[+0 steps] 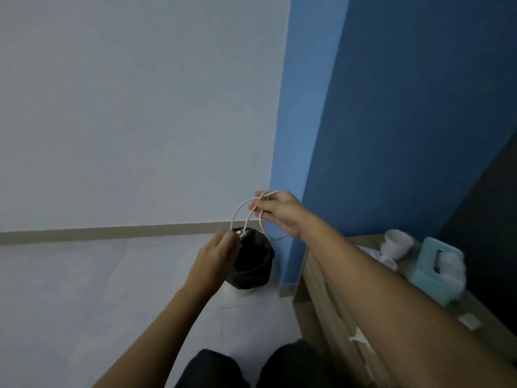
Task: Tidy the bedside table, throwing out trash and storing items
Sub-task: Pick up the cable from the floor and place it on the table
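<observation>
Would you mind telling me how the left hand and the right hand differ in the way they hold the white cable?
The right hand is higher, gripping the looped part of the white cable; the left hand sits lower, before the black bin, pinching its plug end. Both hold the same cable.
</observation>
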